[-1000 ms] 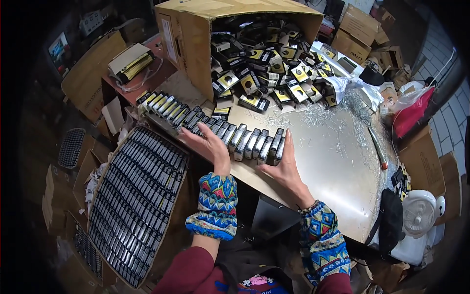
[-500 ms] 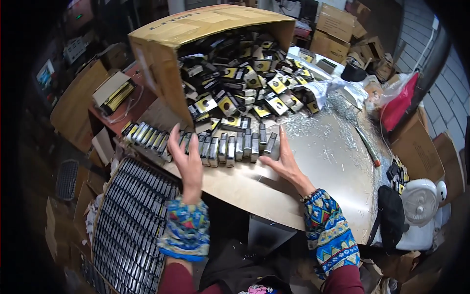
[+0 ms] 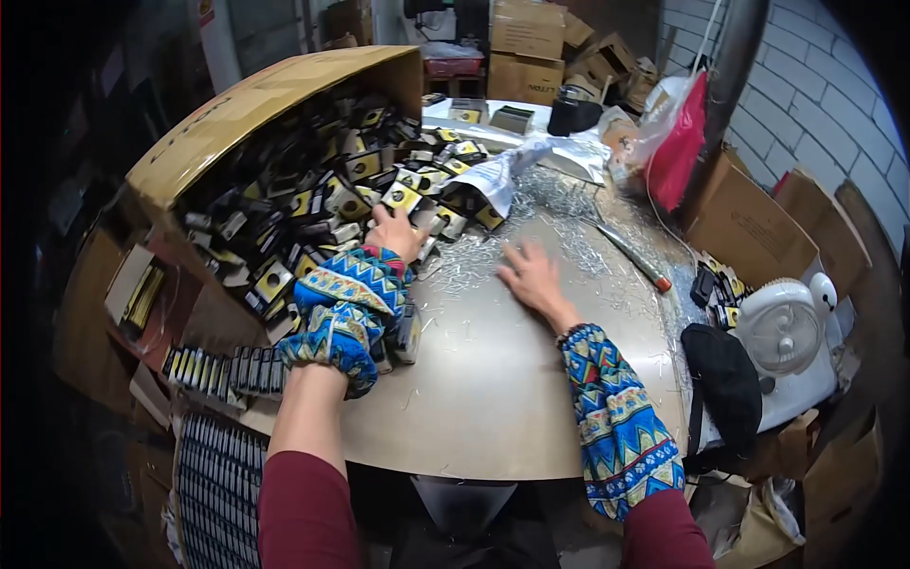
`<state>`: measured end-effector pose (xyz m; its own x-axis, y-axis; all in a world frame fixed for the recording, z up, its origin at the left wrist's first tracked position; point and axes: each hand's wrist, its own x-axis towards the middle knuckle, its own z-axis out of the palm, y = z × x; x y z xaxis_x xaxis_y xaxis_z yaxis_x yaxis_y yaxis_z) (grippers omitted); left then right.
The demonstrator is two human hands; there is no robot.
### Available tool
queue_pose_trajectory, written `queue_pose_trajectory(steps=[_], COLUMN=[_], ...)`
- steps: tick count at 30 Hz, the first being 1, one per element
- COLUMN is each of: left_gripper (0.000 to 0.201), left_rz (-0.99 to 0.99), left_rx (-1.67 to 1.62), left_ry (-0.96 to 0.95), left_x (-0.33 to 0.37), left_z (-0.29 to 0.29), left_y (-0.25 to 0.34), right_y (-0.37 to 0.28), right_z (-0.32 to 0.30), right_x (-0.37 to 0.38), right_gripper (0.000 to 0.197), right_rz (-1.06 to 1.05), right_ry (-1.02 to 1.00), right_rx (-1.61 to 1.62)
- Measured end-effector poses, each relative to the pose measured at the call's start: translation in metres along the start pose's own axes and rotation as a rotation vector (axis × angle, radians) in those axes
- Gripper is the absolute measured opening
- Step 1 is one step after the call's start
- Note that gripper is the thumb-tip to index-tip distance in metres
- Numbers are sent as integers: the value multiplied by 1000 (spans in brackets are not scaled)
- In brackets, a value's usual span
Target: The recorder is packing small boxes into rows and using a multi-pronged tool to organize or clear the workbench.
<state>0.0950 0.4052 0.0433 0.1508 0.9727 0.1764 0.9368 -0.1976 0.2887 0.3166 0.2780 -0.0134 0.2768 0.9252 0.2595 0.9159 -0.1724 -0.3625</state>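
Observation:
My left hand [image 3: 395, 230] reaches into the heap of small black-and-yellow packs [image 3: 313, 204] spilling from a tipped cardboard box [image 3: 242, 100], fingers curled among the packs; whether it grips one I cannot tell. My right hand [image 3: 531, 277] lies flat, fingers spread, on the metal-topped table [image 3: 493, 379] among scattered staples. A row of upright black packs [image 3: 227, 370] stands at the table's left edge, partly hidden by my left sleeve.
A screwdriver-like tool [image 3: 633, 256] lies right of my right hand. A crumpled plastic bag [image 3: 512, 171], a red bag [image 3: 681, 142], a white fan [image 3: 782, 327] and a black pouch [image 3: 725, 379] sit to the right. A tray of packed black items [image 3: 218, 484] lies lower left.
Both hands left the row of upright packs. My left hand went forward into the heap; my right hand slid onto bare table. The view swung toward the box.

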Motion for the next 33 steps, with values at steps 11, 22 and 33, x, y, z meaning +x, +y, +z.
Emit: queue_pose_trajectory(steps=[11,22,33], left_gripper=[82,37,23], left_rz=[132,318,-386], left_rx=[122,-505,-1761], left_ry=[-297,23,-413], left_x=[-21,-58,-303], left_z=[-16,-85,-96], left_y=[-1,-23,-68], right_y=[8,-32,-7], right_z=[-16,6,-50], right_x=[-74,-62,-137], right_gripper=[47,58,40], right_rz=[-562,-535,-404], right_ry=[-281,-319,-449], right_rx=[133,-59,561])
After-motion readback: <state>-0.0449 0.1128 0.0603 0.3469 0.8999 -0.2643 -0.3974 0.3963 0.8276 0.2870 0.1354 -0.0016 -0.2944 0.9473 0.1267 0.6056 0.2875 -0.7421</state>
